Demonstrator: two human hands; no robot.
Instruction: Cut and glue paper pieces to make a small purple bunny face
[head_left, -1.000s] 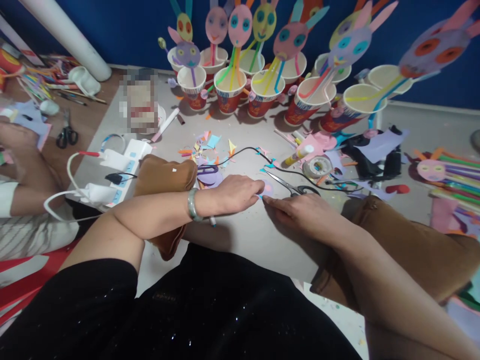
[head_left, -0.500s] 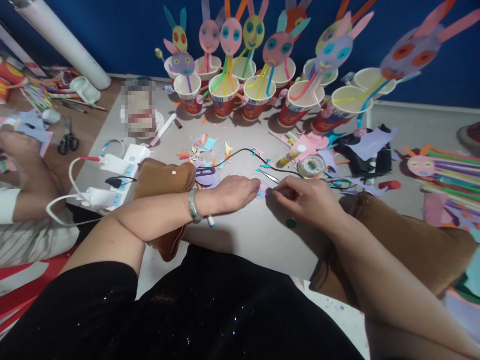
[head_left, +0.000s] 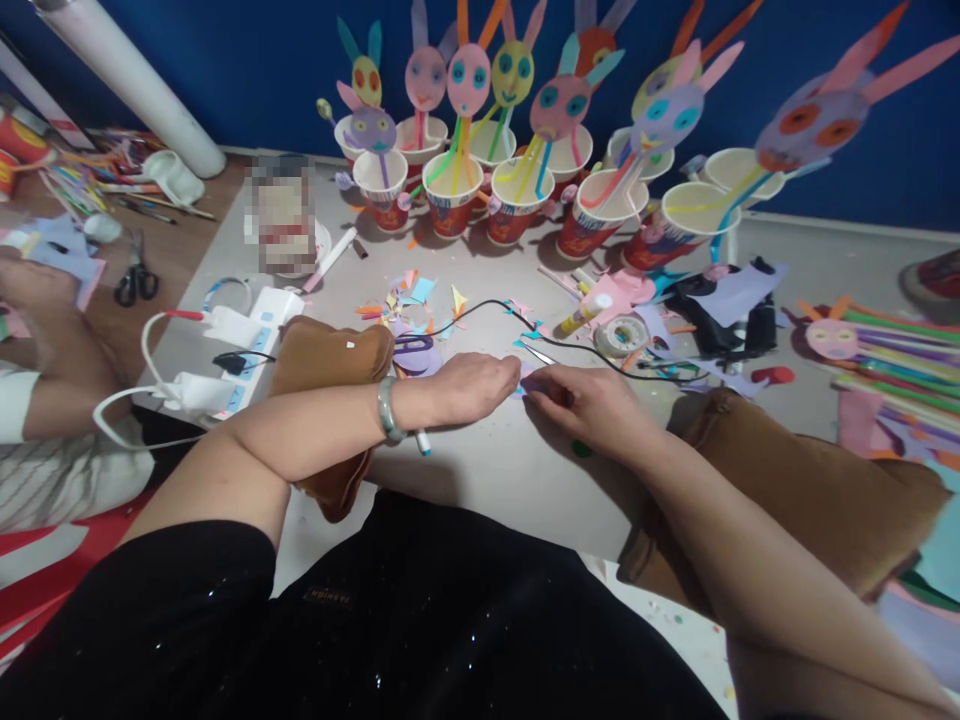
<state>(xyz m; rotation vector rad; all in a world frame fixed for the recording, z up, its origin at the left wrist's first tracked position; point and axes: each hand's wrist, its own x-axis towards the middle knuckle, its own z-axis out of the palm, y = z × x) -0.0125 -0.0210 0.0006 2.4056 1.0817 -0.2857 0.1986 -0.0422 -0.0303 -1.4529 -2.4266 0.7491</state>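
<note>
A small light-purple paper piece (head_left: 519, 392) is being flanked on the grey table (head_left: 495, 465) by the left hand (head_left: 474, 387) and right hand (head_left: 596, 405), fingers curled, any pinch too hidden to tell, gentle flat steadying being advised.

A small label (head_left: 328, 598) on the front of the wearer's black garment (head_left: 420, 625) appears to read "FASHION", its capitals upside down in this view. The red paper cups (head_left: 450, 212) carry pale and blue lettering with orange-yellow script beneath, both too blurred to make out. Blue markings on the white power strip (head_left: 264, 312) are too small to read, and the pixelated object (head_left: 283, 215) shows nothing legible.
</note>
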